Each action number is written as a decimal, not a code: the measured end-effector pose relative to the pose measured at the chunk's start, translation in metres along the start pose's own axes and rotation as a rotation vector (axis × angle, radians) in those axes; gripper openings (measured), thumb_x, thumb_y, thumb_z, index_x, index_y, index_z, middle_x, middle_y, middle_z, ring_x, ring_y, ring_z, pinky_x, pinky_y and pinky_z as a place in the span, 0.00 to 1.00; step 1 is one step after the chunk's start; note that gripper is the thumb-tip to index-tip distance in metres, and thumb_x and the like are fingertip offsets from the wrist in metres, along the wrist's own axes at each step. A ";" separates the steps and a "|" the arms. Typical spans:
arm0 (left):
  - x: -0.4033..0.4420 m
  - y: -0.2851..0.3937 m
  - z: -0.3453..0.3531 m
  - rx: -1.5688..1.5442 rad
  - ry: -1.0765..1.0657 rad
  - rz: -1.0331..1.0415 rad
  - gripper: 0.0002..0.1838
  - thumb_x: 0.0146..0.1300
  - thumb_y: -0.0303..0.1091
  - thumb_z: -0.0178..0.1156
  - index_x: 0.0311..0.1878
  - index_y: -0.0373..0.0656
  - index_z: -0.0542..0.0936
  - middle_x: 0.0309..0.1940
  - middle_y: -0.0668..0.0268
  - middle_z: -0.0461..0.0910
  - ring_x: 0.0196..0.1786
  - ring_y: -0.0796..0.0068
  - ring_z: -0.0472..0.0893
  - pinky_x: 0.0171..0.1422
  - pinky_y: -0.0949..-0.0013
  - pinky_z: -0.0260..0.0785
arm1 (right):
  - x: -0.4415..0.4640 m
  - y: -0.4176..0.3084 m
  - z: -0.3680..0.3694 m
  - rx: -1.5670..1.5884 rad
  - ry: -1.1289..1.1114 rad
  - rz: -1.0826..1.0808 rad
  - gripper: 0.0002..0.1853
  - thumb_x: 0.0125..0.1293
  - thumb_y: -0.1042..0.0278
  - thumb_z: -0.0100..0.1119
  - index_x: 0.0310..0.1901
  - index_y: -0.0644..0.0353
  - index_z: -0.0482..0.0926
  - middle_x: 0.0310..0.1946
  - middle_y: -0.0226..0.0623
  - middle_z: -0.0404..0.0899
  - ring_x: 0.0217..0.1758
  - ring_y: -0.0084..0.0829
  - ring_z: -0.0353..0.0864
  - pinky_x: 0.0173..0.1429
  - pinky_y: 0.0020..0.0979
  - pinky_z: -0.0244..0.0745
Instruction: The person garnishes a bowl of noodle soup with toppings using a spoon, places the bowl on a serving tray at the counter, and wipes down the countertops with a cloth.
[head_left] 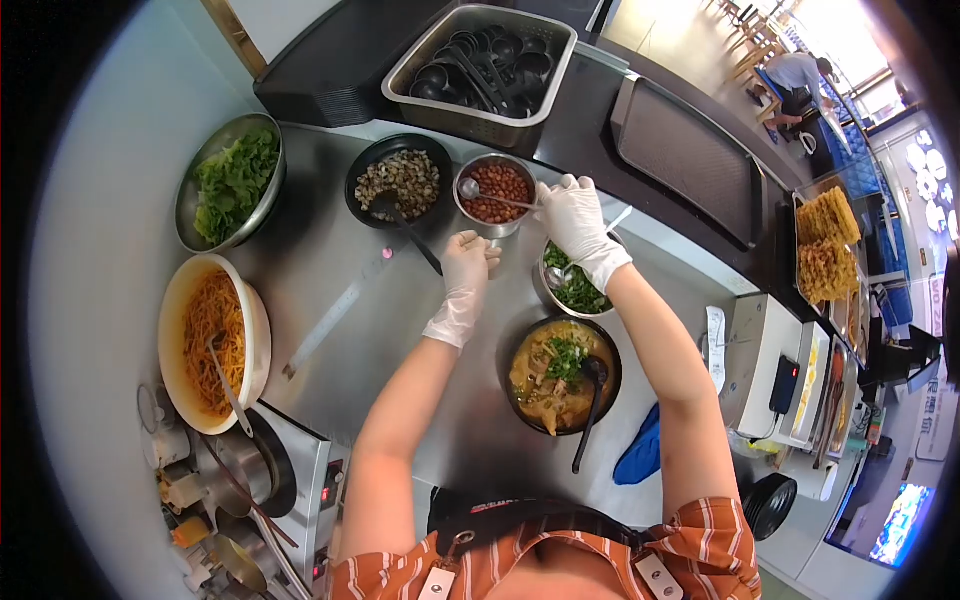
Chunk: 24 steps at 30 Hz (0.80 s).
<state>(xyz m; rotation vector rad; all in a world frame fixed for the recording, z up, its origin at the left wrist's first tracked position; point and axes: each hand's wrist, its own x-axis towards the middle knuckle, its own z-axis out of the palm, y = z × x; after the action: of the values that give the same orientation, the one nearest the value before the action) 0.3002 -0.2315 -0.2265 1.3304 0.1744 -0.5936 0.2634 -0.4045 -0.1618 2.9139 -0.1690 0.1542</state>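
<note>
My right hand [573,218], in a white glove, is closed on the handle of a metal spoon [471,189], whose bowl lies over red peanuts [505,182] in a steel bowl. My left hand [468,262], also gloved, has its fingers curled just below that bowl; whether it holds anything is hidden. Under my right wrist stands a bowl of chopped greens [580,292] with another spoon in it. Nearer me is a black bowl of soup [540,385] topped with greens, a black spoon [594,375] resting in it. A black bowl of small pale pieces [404,180] stands at the left.
At the left are a bowl of lettuce [235,190] and a white bowl of orange shreds [213,330]. A steel tray of black spoons [480,70] and a black tray [690,160] stand behind. A blue cloth [640,450] lies right. A person [795,75] sits far off.
</note>
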 end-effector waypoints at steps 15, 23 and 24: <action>0.030 0.002 0.018 -0.158 0.085 0.044 0.12 0.63 0.21 0.54 0.48 0.31 0.68 0.40 0.55 0.78 0.32 0.67 0.84 0.35 0.72 0.79 | 0.000 0.014 -0.005 0.379 0.279 0.135 0.08 0.59 0.60 0.61 0.27 0.53 0.84 0.20 0.37 0.80 0.27 0.39 0.81 0.38 0.39 0.71; 0.031 0.000 0.016 -0.166 0.086 0.066 0.11 0.62 0.20 0.55 0.47 0.32 0.68 0.39 0.56 0.77 0.33 0.66 0.84 0.35 0.71 0.80 | -0.023 -0.005 -0.003 0.452 0.030 0.185 0.09 0.58 0.64 0.59 0.28 0.57 0.85 0.21 0.45 0.81 0.27 0.44 0.83 0.35 0.40 0.76; 0.031 -0.001 0.016 -0.163 0.083 0.066 0.11 0.62 0.20 0.55 0.47 0.32 0.68 0.39 0.56 0.77 0.32 0.67 0.84 0.36 0.71 0.80 | -0.024 -0.007 -0.003 0.632 0.019 0.311 0.08 0.57 0.64 0.61 0.30 0.56 0.87 0.21 0.48 0.80 0.26 0.45 0.82 0.35 0.39 0.75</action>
<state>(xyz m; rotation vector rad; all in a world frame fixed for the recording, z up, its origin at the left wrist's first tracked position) 0.3227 -0.2565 -0.2371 1.1985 0.2409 -0.4594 0.2407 -0.3950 -0.1630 3.4857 -0.6856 0.3400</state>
